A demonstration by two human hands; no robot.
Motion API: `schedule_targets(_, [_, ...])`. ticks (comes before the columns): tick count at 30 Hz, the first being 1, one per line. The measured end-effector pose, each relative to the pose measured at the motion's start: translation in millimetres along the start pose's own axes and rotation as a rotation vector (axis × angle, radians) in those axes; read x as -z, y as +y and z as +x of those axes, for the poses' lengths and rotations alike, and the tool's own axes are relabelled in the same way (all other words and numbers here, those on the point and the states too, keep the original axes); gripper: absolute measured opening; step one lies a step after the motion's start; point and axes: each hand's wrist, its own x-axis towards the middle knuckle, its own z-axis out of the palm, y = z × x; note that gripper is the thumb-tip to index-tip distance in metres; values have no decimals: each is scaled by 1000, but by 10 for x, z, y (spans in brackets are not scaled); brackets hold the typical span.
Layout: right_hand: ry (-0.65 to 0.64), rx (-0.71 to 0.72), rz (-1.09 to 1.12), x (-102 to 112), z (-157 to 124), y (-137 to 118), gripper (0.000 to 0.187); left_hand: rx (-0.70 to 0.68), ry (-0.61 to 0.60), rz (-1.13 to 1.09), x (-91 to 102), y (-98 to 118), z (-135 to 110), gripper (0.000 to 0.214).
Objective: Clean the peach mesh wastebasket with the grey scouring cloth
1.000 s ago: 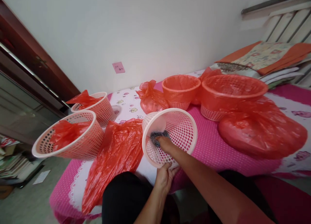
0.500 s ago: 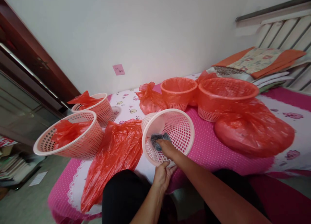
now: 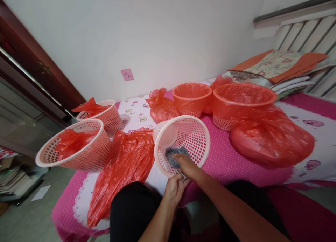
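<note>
My left hand is gripping the basket, my right hand holding a cloth inside, fingers curled on both; pressing hard is risking a slip.

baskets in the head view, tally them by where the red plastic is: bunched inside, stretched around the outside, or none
Red plastic bunched inside: 2 (front left basket, back left basket)
Red plastic stretched around the outside: 2 (smaller right basket, larger right basket)
No red plastic: 1 (tipped mesh basket held by the left hand)
Total: 5 baskets
</note>
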Motion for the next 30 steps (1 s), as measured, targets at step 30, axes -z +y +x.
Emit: schedule_targets(30, [23,39,19,80,-522,-35,66,-40,77,12,-48,2,-42,63])
